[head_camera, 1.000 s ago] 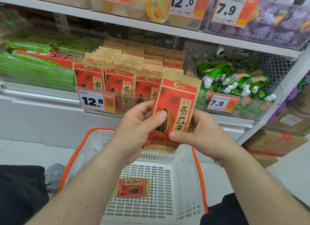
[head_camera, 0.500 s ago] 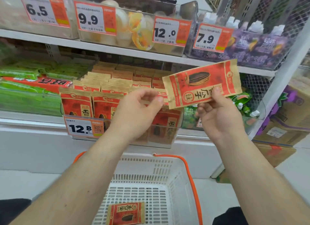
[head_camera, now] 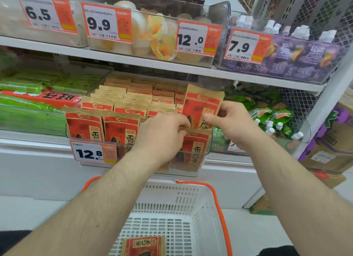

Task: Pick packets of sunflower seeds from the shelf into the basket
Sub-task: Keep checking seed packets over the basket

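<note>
- Nearest us, one seed packet (head_camera: 144, 246) lies flat on the floor of the white basket (head_camera: 202, 204).
- Farther up, our left hand (head_camera: 162, 135) curls its fingers over the front packets in the clear shelf bin (head_camera: 208, 152).
- Our right hand (head_camera: 232, 121) pinches a raised sunflower seed packet (head_camera: 200, 105), upright above the bin's right end.
- Behind stand the rows of packets (head_camera: 122, 103).

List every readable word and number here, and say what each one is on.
"6.5": price tag, top shelf, far left.
"9.9": price tag on clear jelly bin.
"12.0": price tag, same bin.
"7.9": price tag on purple drink bin.
"12.8": price tag on seed bin.
"香瓜子": red seed packets.
Small print is blurred.
</note>
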The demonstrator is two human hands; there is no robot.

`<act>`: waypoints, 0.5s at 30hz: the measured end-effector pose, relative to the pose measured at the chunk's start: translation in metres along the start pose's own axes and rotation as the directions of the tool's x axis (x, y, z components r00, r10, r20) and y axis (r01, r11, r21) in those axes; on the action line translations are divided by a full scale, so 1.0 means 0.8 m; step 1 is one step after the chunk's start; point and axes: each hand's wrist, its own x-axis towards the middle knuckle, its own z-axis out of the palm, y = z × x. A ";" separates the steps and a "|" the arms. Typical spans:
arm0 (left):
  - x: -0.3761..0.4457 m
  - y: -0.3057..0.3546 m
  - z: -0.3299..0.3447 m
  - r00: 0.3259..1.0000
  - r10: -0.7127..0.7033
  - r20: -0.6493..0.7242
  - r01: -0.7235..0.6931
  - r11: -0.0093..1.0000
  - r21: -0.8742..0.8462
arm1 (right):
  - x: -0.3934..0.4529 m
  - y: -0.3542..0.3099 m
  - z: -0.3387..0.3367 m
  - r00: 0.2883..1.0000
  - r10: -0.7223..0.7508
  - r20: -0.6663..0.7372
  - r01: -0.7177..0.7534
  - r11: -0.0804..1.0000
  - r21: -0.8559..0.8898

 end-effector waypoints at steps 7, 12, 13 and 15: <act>0.004 0.003 -0.004 0.999 -0.015 0.030 0.016 1.000 -0.026 | 0.011 0.001 0.007 0.999 0.038 0.001 -0.037 0.994 -0.100; 0.008 0.014 -0.016 0.999 0.004 -0.035 -0.006 0.997 -0.076 | 0.012 0.000 0.004 0.994 0.067 0.091 -0.043 0.969 -0.243; 0.009 0.017 -0.020 0.998 0.009 -0.055 -0.014 0.996 -0.091 | 0.013 -0.004 0.001 0.985 0.077 0.155 -0.029 0.957 -0.288; 0.012 0.023 -0.029 0.995 0.031 -0.093 -0.043 0.990 -0.135 | 0.014 -0.017 -0.007 0.966 0.100 0.237 -0.011 0.936 -0.351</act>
